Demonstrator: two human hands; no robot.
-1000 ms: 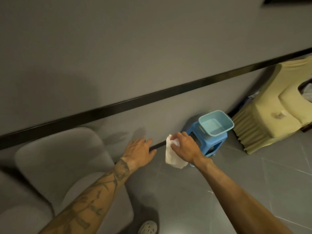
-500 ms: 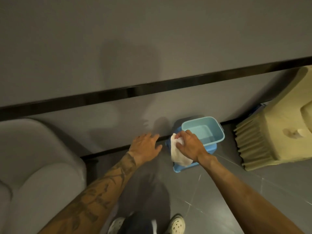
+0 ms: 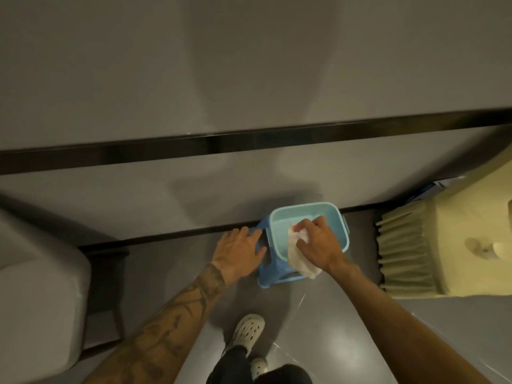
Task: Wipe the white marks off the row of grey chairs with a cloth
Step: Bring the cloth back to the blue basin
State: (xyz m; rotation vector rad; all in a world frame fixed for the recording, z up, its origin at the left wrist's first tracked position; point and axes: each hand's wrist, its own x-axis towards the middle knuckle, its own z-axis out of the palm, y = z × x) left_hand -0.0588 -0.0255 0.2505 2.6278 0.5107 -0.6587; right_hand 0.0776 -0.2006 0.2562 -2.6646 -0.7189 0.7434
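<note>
My right hand (image 3: 318, 243) grips a white cloth (image 3: 299, 254) over the front rim of a light blue basin (image 3: 279, 225); the cloth hangs down past the rim. The basin sits on a blue plastic stool (image 3: 277, 278) by the wall. My left hand (image 3: 239, 252) is spread open, fingers apart, resting at the stool's left edge. One grey chair (image 3: 38, 309) fills the lower left; only its seat end and dark frame show.
A pale yellow pleated cover (image 3: 432, 253) over furniture stands at the right. A grey wall with a black strip (image 3: 249, 139) runs behind. My feet in pale clogs (image 3: 248, 331) stand on the grey tiled floor below the stool.
I have stepped right towards the basin. My right hand has carried the cloth from beside the stool to over the basin rim. My left hand came to the stool's edge. The chair slid left in view.
</note>
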